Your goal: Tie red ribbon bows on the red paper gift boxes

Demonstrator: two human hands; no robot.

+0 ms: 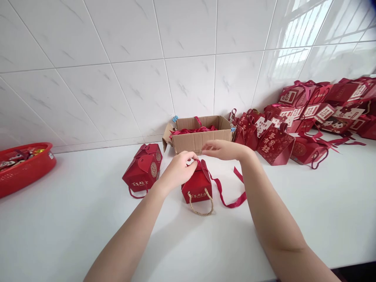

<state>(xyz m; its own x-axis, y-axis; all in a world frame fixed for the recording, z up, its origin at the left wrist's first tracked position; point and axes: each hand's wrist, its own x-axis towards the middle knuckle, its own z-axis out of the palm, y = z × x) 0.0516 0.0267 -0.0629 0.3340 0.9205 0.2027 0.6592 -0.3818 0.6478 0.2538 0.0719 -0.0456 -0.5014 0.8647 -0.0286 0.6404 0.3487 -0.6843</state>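
Observation:
A small red gift box [197, 188] with gold lettering stands upright on the white table, its twisted rope handle [202, 213] hanging down in front. My left hand [182, 166] is closed at the box's top, pinching the red ribbon there. From the top, the ribbon's loose length [223, 199] trails over the table to the right. Above and behind the box hovers my right hand [220, 149], fingers stretched out and slightly blurred, with nothing seen in it. Just left of my left hand sit other red gift boxes [143, 166].
Behind my hands, an open cardboard box [202, 139] holds red ribbons, with blue clips on its edges. Finished-looking red boxes [308, 105] are stacked at the right, several more [276, 147] before them. A red plastic basket [26, 170] is at far left. A tiled wall [135, 98] bounds the table.

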